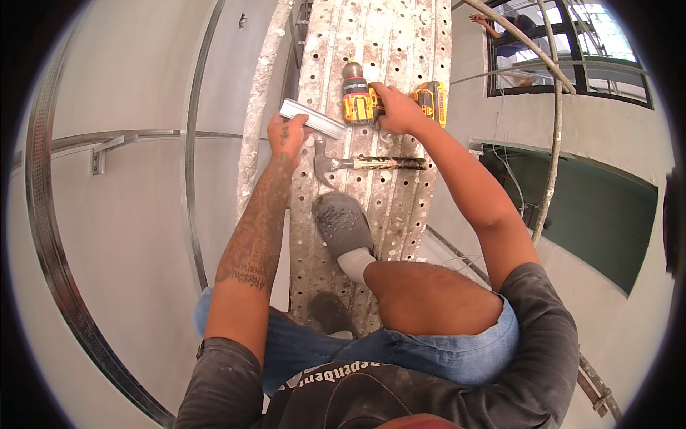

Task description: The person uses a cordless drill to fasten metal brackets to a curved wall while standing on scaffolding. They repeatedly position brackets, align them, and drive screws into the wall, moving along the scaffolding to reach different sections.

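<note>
My left hand (288, 134) is closed around one end of a short, ribbed, silvery metal channel piece (318, 120). The piece slants over the plank, its far end close to the drill. My right hand (399, 109) has its fingers wrapped on the handle of a yellow and black cordless drill (357, 99). This drill lies on its side on the perforated metal plank (336, 32), chuck pointing away from me and battery to the right. Nearer to me, a claw hammer (386, 164) with a worn dark handle rests on the plank, below both hands.
My grey clog (341, 222) stands on the plank just below the hammer. Curved metal framing (191, 129) runs along the left wall. A crusted pole (261, 93) borders the plank's left side; scaffold poles (556, 129) rise at right. Behind a window, another person's arm (491, 30) shows.
</note>
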Demonstrator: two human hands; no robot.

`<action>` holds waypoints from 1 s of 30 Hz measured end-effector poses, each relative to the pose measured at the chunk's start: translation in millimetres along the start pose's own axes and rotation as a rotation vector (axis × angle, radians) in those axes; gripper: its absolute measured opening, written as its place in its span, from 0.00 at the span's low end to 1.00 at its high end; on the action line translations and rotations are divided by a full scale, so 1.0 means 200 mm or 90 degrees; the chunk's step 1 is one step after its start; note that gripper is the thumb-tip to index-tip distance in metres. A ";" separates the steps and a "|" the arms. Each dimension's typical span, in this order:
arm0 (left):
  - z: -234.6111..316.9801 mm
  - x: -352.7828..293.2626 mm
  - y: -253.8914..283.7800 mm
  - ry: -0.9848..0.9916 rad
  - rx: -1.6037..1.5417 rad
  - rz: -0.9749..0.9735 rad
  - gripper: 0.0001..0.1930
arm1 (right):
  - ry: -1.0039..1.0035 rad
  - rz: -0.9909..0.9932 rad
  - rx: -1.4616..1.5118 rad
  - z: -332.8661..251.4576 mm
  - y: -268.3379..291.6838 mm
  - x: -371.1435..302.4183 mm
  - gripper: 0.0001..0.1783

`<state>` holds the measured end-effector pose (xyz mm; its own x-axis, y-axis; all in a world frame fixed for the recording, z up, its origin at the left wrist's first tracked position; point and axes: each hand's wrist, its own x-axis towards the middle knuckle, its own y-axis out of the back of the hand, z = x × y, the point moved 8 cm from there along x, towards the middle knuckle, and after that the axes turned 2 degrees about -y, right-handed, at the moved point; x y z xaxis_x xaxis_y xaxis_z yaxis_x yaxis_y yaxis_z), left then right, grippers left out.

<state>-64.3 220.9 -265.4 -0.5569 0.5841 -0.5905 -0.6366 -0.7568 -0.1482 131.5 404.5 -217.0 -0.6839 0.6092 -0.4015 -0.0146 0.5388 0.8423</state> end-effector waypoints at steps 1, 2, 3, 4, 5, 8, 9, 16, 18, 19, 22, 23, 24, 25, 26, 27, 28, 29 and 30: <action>0.00 0.01 0.04 -0.009 -0.011 0.013 0.15 | -0.004 0.012 0.002 0.00 0.00 0.00 0.41; 0.02 -0.01 0.05 -0.007 -0.020 0.011 0.16 | -0.009 0.020 0.003 0.01 0.01 -0.02 0.41; 0.04 -0.01 0.07 -0.006 -0.030 0.008 0.18 | -0.015 0.029 0.003 0.01 0.02 -0.04 0.40; 0.05 -0.03 0.08 -0.004 -0.039 0.005 0.19 | -0.018 0.046 -0.007 0.03 0.02 -0.05 0.39; 0.07 -0.04 0.12 -0.020 -0.029 0.024 0.21 | -0.016 0.059 -0.011 0.02 0.05 -0.06 0.39; 0.09 -0.02 0.24 -0.074 -0.001 0.053 0.30 | -0.015 0.109 0.020 -0.08 0.20 -0.17 0.36; 0.10 -0.02 0.23 -0.079 0.018 0.041 0.28 | -0.045 0.103 0.059 -0.06 0.26 -0.21 0.33; 0.22 0.00 0.09 -0.111 0.049 -0.027 0.21 | -0.085 0.188 0.370 -0.08 0.48 -0.54 0.33; 0.22 -0.01 0.01 -0.134 0.097 -0.065 0.18 | -0.127 0.205 0.413 -0.08 0.51 -0.64 0.31; 0.19 -0.02 -0.04 -0.114 0.112 -0.087 0.18 | -0.142 0.199 0.403 -0.05 0.50 -0.68 0.30; 0.10 -0.06 -0.23 -0.053 0.136 -0.173 0.17 | -0.184 0.207 0.371 0.06 0.47 -0.81 0.29; 0.07 -0.07 -0.29 -0.056 0.138 -0.192 0.17 | -0.192 0.210 0.383 0.09 0.45 -0.85 0.29; 0.04 -0.08 -0.36 -0.059 0.139 -0.211 0.16 | -0.200 0.213 0.395 0.12 0.44 -0.88 0.29; 0.01 -0.07 -0.42 -0.062 0.141 -0.230 0.16 | -0.208 0.216 0.407 0.16 0.42 -0.91 0.30; 0.00 -0.05 -0.49 -0.110 0.258 -0.256 0.16 | -0.198 0.219 0.394 0.18 0.41 -0.95 0.29; -0.03 -0.05 -0.53 -0.100 0.268 -0.276 0.16 | -0.213 0.217 0.387 0.22 0.39 -0.99 0.28; -0.07 -0.04 -0.57 -0.090 0.278 -0.296 0.16 | -0.229 0.215 0.381 0.24 0.37 -1.03 0.28; -0.09 -0.07 -0.66 -0.077 0.285 -0.326 0.16 | -0.253 0.215 0.369 0.29 0.35 -1.09 0.28; -0.10 -0.06 -0.69 -0.124 0.314 -0.304 0.15 | -0.271 0.213 0.383 0.35 0.31 -1.13 0.25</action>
<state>42.1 312.2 -253.5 -0.2134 0.8953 -0.3909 -0.9762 -0.2113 0.0490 336.8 341.2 -98.9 -0.2449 0.8977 -0.3662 0.6194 0.4355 0.6532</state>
